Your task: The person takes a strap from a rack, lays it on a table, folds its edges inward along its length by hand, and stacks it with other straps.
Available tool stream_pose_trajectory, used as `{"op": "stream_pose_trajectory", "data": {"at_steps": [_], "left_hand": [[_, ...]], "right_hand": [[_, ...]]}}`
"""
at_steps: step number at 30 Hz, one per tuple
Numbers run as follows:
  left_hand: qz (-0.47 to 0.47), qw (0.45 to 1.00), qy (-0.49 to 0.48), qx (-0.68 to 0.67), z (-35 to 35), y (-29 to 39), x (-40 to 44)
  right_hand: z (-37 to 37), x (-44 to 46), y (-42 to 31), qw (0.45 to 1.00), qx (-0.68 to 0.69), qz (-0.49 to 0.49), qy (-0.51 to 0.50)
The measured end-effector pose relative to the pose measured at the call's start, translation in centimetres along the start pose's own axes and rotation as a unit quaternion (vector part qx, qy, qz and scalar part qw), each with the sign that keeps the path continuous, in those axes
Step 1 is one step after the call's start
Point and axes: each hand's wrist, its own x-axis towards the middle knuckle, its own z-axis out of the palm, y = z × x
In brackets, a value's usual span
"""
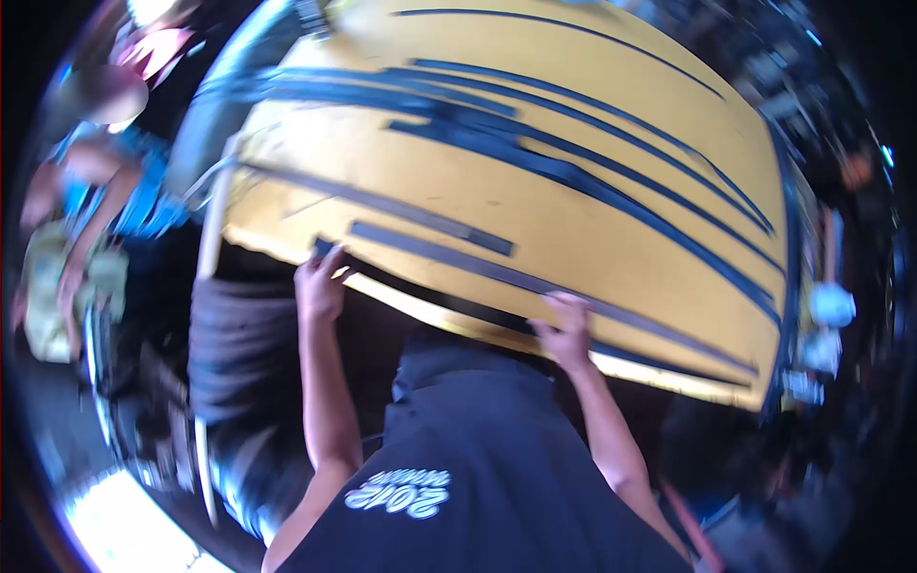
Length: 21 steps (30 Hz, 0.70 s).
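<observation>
Plainly, the dark strip is a long, narrow, thin piece lying along the near edge of the yellow table, in front of the person. The left hand is drawn narrow, thumb and fingers closed about the strip's left end. The right hand is over the strip farther along, its fingers reaching toward the grey strip just beyond; blur leaves it impossible to tell whether it pinches or merely rests there. Past it the dark strip runs on toward the table's right side. Farther back lie several blue strips, some of them overlapping.

Judging by its thinness and the gentle curve between the hands, the strip is probably light and limp, more apt to sag or twist than to break. Whether it is slippery cannot be told. A pinch at the end, with a second hold partway along, seems the surest way to keep it flat and straight.
</observation>
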Motion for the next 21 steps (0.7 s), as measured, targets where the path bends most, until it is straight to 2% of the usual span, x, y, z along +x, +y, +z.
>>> {"op": "stream_pose_trajectory", "data": {"at_steps": [1,2,4,5,6,9,11,13,14,16,17,18,19,20,21], "left_hand": [[-0.073,0.992,0.016,-0.103,0.7,2.4,-0.7],[0.057,0.998,-0.024,-0.022,1.1,2.8,-1.5],[0.119,0.993,-0.01,-0.004,0.6,4.1,-0.9],[0.082,0.994,0.018,-0.067,1.3,6.5,-1.5],[0.094,0.99,0.044,-0.094,1.3,7.4,-1.2],[0.134,0.984,0.018,-0.12,-0.6,8.4,0.6],[0.156,0.979,0.05,-0.119,-1.3,7.7,2.0],[0.13,0.981,0.069,-0.126,-2.6,6.9,3.4],[0.119,0.979,0.09,-0.136,-2.7,6.3,3.8],[0.222,0.959,0.111,0.134,-3.4,4.0,4.4],[0.075,0.979,0.135,-0.134,-2.9,3.9,4.8],[0.119,0.988,0.078,-0.061,-5.6,1.0,6.6],[0.064,0.982,0.163,-0.07,-2.7,0.3,6.8],[0.007,0.963,0.257,-0.079,-1.0,-0.2,6.3],[0.006,0.965,0.252,-0.069,-0.8,-1.9,7.1]], "right_hand": [[1.1,-0.1,-1.3,1.0,0.017,0.002,-0.015],[2.5,-0.8,-1.6,1.0,0.0,-0.016,-0.023],[3.6,-1.6,-2.2,0.997,-0.036,-0.024,-0.057],[4.5,-2.3,-1.4,0.998,-0.037,-0.022,-0.049],[4.7,-3.0,-0.9,0.998,-0.056,-0.01,-0.038],[1.9,-5.1,1.5,0.993,-0.097,0.024,-0.062],[-0.6,-6.9,4.4,0.987,-0.156,0.033,0.034],[-4.7,-9.0,6.9,0.964,-0.216,0.129,0.092],[-6.4,-10.4,8.8,0.944,-0.228,0.205,0.12],[-9.9,-13.3,13.5,0.888,-0.31,0.252,0.227],[-11.8,-14.6,16.1,0.846,-0.346,0.288,0.286],[-13.8,-16.3,18.3,0.829,-0.252,0.389,0.312],[-16.3,-19.1,23.4,0.699,-0.437,0.419,0.38],[-17.9,-20.0,25.3,0.652,-0.428,0.493,0.386],[-19.2,-21.2,27.6,0.625,-0.402,0.535,0.402]]}}
